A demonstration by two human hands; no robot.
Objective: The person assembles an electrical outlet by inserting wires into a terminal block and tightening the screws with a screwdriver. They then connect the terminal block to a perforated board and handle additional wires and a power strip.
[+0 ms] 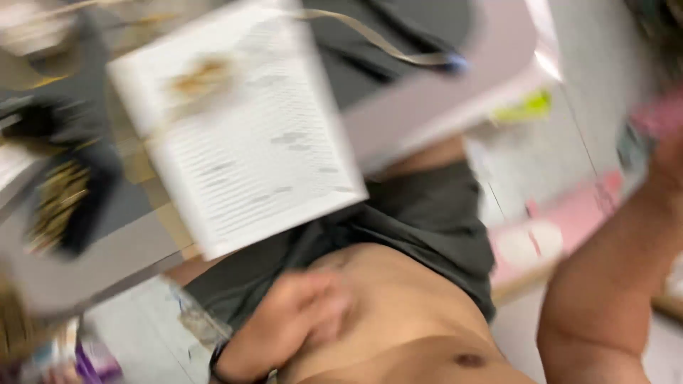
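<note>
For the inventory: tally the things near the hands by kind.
White lined paper sheet: 1
Grey table: 1
Flat strap: 1
Dark, gold-patterned item: 1
Hands, left hand and blurred right hand: 2
Total: 6

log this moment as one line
left hand: resting on torso, holds nothing | right hand: raised at frame edge, blurred | open book: on grey table

Whole view motion-blurred; right hand [669, 160] cut off.

An open white book [242, 128] with printed lines lies tilted at the tabletop's [441, 92] near edge, blurred.
</note>
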